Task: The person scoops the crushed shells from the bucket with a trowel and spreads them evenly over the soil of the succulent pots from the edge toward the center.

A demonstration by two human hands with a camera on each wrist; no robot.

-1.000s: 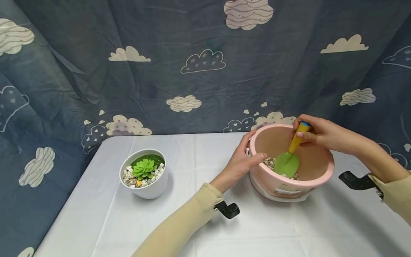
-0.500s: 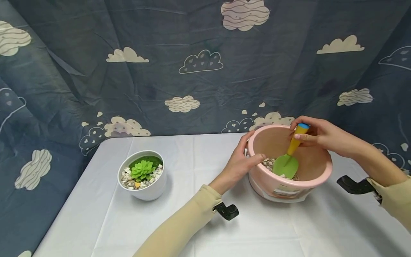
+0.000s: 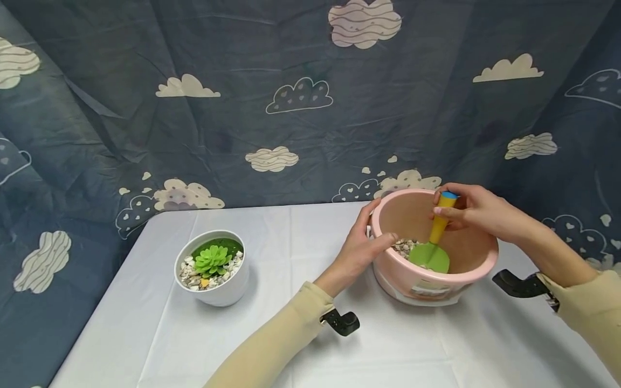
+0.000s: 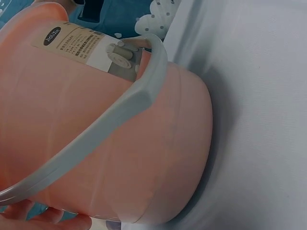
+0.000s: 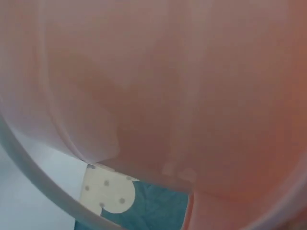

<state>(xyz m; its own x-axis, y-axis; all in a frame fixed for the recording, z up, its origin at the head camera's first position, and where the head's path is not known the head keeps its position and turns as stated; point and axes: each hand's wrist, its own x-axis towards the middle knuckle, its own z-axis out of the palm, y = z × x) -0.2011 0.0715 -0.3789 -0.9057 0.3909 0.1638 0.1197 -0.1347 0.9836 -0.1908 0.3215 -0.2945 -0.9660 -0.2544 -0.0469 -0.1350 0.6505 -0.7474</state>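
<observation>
A pink bucket stands on the right part of the table, its pale handle lowered along the outer wall. My left hand holds the bucket's near-left rim, thumb over the edge and fingers along the outside. In my right hand, over the far-right rim, is a small toy shovel with a green blade and a yellow grip capped in blue. The blade sits inside the bucket, its tip among small pebbles. In the right wrist view the bucket's wall fills most of the picture; the shovel is hidden there.
A white pot with a green artificial succulent and pale stones stands on the table's left side. White cloth covers the table. Behind hangs a dark blue curtain with cloud prints.
My right hand has moved left and slightly down, bringing the shovel's grip more upright and its blade lower among the pebbles. My left hand keeps its hold on the rim.
</observation>
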